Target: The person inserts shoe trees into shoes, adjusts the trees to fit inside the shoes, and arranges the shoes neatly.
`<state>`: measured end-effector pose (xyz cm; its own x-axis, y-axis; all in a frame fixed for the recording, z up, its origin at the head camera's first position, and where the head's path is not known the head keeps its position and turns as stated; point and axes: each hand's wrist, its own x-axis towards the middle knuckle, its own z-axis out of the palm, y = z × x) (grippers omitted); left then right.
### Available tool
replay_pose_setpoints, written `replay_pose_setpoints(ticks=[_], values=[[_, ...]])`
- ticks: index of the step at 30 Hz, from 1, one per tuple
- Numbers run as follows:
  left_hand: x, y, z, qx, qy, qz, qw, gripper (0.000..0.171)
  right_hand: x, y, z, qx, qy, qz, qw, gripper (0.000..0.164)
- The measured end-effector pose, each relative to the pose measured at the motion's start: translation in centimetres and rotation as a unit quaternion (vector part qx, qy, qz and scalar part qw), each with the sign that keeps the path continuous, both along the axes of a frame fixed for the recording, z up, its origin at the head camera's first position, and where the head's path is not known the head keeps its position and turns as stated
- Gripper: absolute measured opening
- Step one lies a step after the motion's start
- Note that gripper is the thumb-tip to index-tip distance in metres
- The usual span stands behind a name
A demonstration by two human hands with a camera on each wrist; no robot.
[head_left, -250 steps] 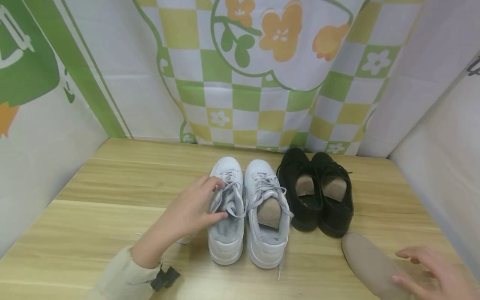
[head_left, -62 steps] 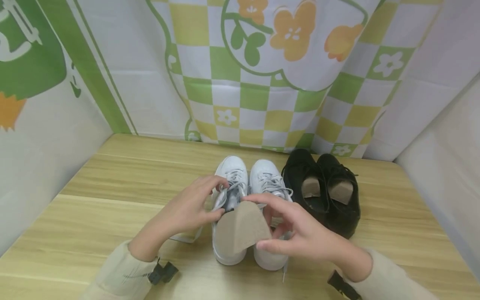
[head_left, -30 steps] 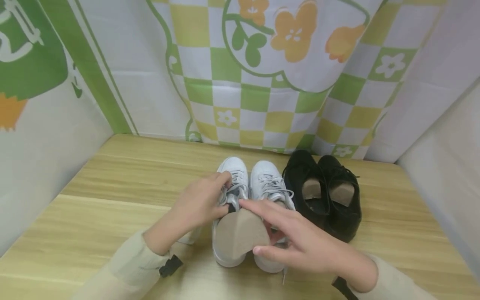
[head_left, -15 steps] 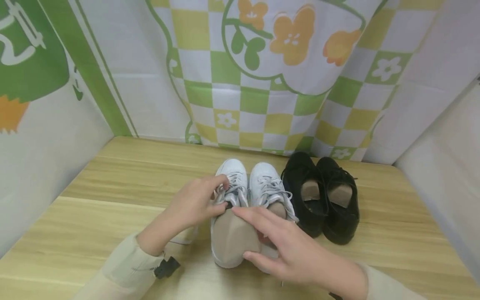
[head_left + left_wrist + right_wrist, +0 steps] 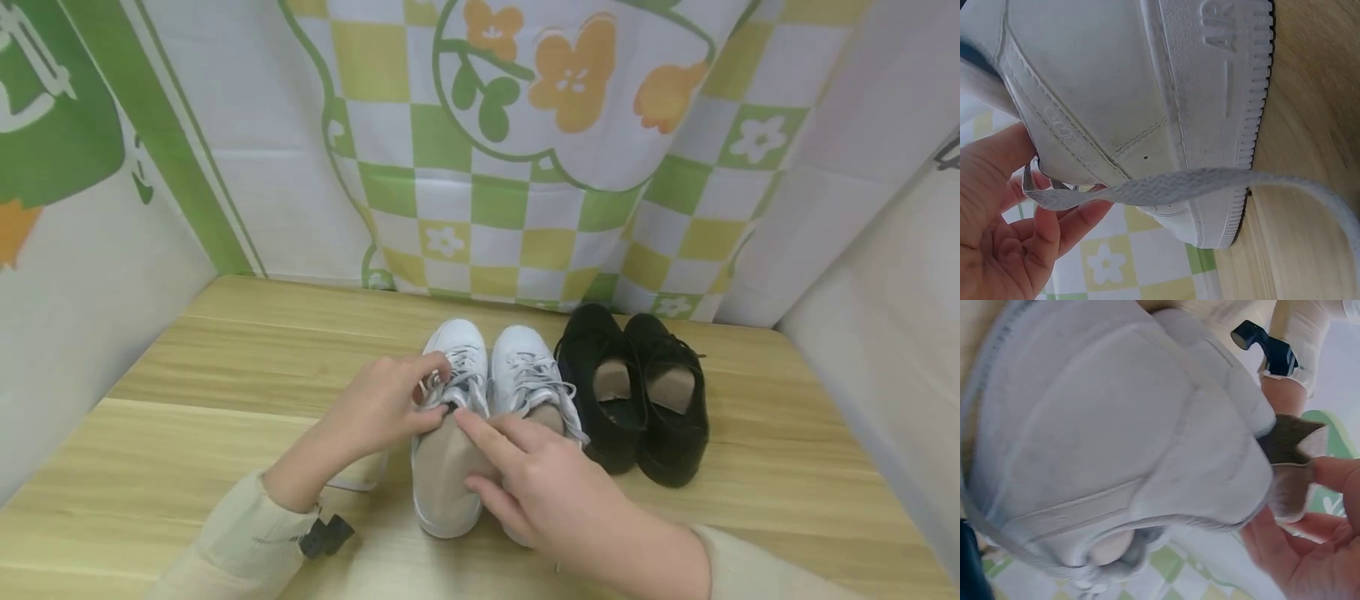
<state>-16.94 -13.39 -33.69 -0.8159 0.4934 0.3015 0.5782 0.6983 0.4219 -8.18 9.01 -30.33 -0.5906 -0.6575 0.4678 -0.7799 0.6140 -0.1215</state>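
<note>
A white sneaker (image 5: pixel 456 337), the left one of a pair, stands on the wooden table. Its tongue and laces are pinched by my left hand (image 5: pixel 375 408); in the left wrist view a loose grey lace (image 5: pixel 1179 184) crosses that hand's fingers. A beige shoe insert (image 5: pixel 442 471) lies along the sneaker's opening, its front end under the tongue area. My right hand (image 5: pixel 558 483) grips the insert by its side, index finger stretched toward the tongue. In the right wrist view the other white sneaker (image 5: pixel 1097 425) hides part of the insert.
The right white sneaker (image 5: pixel 521 346) stands close alongside, with a beige insert in it. Farther right are two black shoes (image 5: pixel 585 333), also with inserts. A patterned curtain (image 5: pixel 495 200) hangs behind the table (image 5: pixel 225 367).
My right hand has brought the insert from the table's right side to the left sneaker. Over the last second the insert has tilted down and slid forward into the opening. My left hand stays at the tongue.
</note>
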Motion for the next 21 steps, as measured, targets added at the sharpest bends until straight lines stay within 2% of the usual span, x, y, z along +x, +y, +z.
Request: replay_pose_setpoints(ticks=[4, 8, 11, 16, 18, 21], values=[[0.1, -0.2, 0.1, 0.001, 0.002, 0.001, 1.0000, 0.022, 0.0, -0.7, 0.2, 0.012, 0.017, -0.018, 1.000, 0.056], [0.0, -0.3, 0.1, 0.008, -0.012, 0.008, 0.9999, 0.018, -0.2, -0.9, 0.2, 0.014, 0.028, -0.013, 0.999, 0.056], [-0.2, -0.4, 0.1, 0.010, -0.017, 0.012, 0.9997, 0.016, -0.2, -1.1, 0.0, 0.020, 0.055, -0.019, 0.998, 0.056], [-0.2, -0.6, 0.2, 0.009, -0.015, 0.012, 0.9998, 0.016, -0.3, -2.0, -0.2, 0.061, 0.103, -0.058, 0.991, 0.056], [-0.1, -0.5, 0.2, 0.011, -0.017, 0.013, 0.9997, 0.016, -0.7, -2.1, -0.3, 0.075, 0.095, -0.071, 0.990, 0.055], [0.0, -0.3, 0.1, 0.015, -0.022, 0.012, 0.9996, 0.017, -1.5, -1.5, -0.4, 0.065, 0.043, -0.057, 0.995, 0.056]])
